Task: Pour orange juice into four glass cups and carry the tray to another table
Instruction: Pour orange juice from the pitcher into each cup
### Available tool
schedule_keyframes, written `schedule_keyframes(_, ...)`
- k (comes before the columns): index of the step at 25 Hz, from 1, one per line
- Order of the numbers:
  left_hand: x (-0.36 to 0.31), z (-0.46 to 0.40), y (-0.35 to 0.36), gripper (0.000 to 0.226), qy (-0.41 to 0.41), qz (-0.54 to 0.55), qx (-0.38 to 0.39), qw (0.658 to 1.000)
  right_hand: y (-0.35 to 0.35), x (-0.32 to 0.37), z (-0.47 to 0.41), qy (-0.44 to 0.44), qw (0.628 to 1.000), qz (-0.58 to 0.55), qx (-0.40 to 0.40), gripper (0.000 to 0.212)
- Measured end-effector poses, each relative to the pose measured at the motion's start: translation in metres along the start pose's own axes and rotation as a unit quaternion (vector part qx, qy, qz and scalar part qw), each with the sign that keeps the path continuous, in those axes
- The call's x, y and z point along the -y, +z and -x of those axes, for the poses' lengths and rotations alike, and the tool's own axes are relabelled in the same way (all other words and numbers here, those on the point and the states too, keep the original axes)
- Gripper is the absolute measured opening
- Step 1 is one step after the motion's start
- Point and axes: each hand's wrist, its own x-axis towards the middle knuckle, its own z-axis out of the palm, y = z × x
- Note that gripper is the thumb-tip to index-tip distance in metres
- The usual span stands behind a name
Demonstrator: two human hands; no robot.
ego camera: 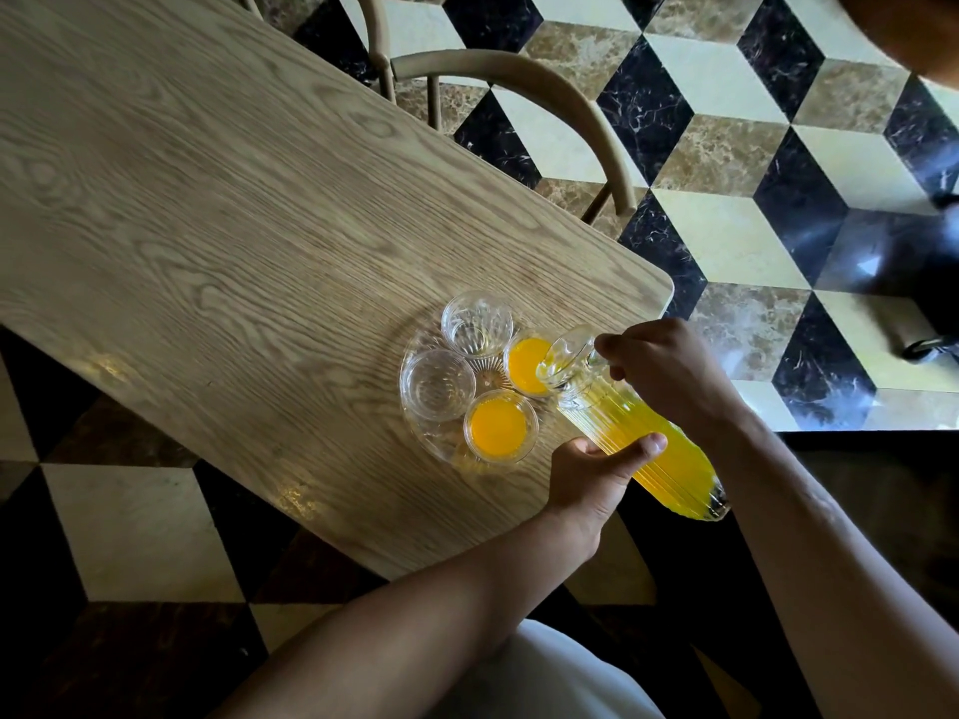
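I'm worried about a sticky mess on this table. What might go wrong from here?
1. The pitcher tilts over a filled glass; pouring on may overflow it.
2. The tray sits near the table corner, so a nudge from either hand could tip it.

The surface (218,210) is pale, sandy wood with a darker brown grain running in long wavy lines and oval swirls. The floor (726,147) is tiled in a cube pattern of cream, mottled brown and black marble with white veins. A chair (545,90) beside the surface has a beige curved back. The tray (415,438) is clear glass with fine ribs. Two of the cups (476,325) on it are clear and colourless; two hold bright yellow-orange juice (499,426). The ribbed clear jug (659,448) glows the same vivid yellow-orange along its body, colourless near the spout.
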Motion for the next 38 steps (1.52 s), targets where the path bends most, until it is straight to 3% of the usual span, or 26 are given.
schedule_keyframes(3, -0.007, 0.002, -0.003, 0.087, 0.014, -0.008, -0.002, 1.000, -0.003, 0.004, -0.001, 0.015, 0.999, -0.048, 0.006, 0.038)
schedule_keyframes(8, -0.018, 0.000, -0.009, 0.084, 0.016, -0.005, 0.001, 1.000, -0.006, 0.023, -0.002, -0.019, 1.000, -0.022, 0.001, 0.043)
schedule_keyframes(12, -0.024, -0.007, -0.017, 0.067, 0.012, -0.005, 0.009, 1.000, -0.005, 0.038, -0.005, -0.025, 0.999, -0.036, 0.009, 0.042)
schedule_keyframes(17, -0.037, -0.005, -0.021, 0.083, 0.028, 0.007, -0.009, 1.000, -0.002, 0.053, -0.011, -0.022, 0.999, -0.031, 0.009, 0.041)
schedule_keyframes(22, -0.042, -0.011, -0.026, 0.075, 0.036, -0.010, -0.025, 0.999, 0.001, 0.061, -0.017, -0.008, 1.000, -0.030, 0.003, 0.041)
schedule_keyframes(28, -0.052, -0.008, -0.026, 0.093, 0.031, 0.006, -0.038, 0.999, 0.003, 0.073, -0.020, -0.010, 1.000, -0.009, 0.011, 0.040)
schedule_keyframes(38, -0.055, -0.010, -0.031, 0.087, 0.007, 0.045, -0.039, 0.998, 0.013, 0.084, -0.028, -0.007, 0.999, 0.030, 0.034, 0.041)
